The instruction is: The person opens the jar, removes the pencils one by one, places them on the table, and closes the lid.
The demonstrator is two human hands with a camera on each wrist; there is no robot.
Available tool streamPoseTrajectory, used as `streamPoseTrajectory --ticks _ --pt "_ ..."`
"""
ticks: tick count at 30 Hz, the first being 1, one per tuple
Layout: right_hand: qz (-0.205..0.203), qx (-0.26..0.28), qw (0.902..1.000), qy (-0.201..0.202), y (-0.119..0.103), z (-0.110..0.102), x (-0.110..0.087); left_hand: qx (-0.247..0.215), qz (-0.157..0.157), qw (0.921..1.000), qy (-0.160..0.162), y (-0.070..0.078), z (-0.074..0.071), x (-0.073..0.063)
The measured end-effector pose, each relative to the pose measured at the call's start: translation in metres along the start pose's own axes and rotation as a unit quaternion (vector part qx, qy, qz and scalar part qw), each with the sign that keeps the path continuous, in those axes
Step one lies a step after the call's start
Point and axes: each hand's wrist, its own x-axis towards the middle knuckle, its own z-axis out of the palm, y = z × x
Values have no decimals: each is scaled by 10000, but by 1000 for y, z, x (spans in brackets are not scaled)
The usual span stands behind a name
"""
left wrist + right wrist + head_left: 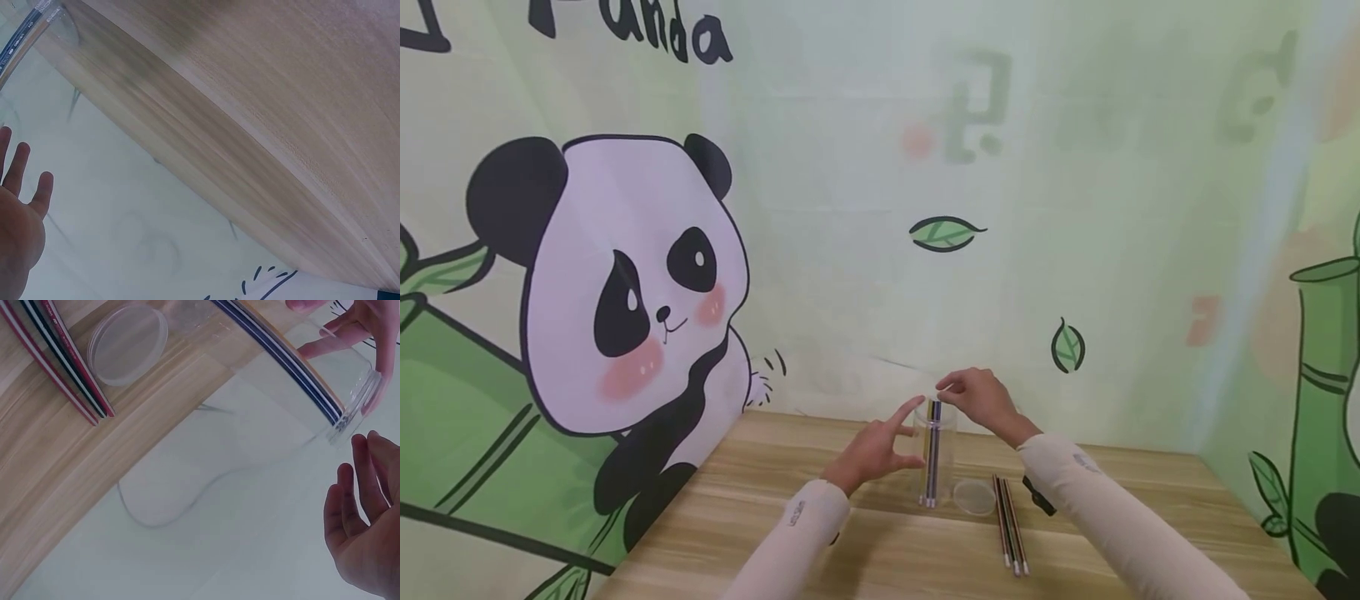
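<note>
A tall clear plastic jar stands upright on the table, holding several blue and yellow pencils. Their white eraser ends are at the bottom. My left hand is spread at the jar's left side, index fingertip up by the rim and thumb low along the wall. Straight fingers show in the left wrist view. Beside the rim is my right hand, with its bent fingers and thumb close together near the pencil tops. Nothing shows between these fingertips in the right wrist view.
A round clear lid lies just right of the jar. Three loose pencils, red and dark striped, lie beside it with white erasers toward me. Behind the wooden table hangs a backdrop with a printed panda.
</note>
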Motion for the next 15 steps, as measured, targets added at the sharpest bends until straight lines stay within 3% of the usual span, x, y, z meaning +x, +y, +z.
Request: streamPoseTrajectory --ticks 15 --pt "-10 -341 9993 -143 -4 16 1 63 114 9999 54 1 -1 -2"
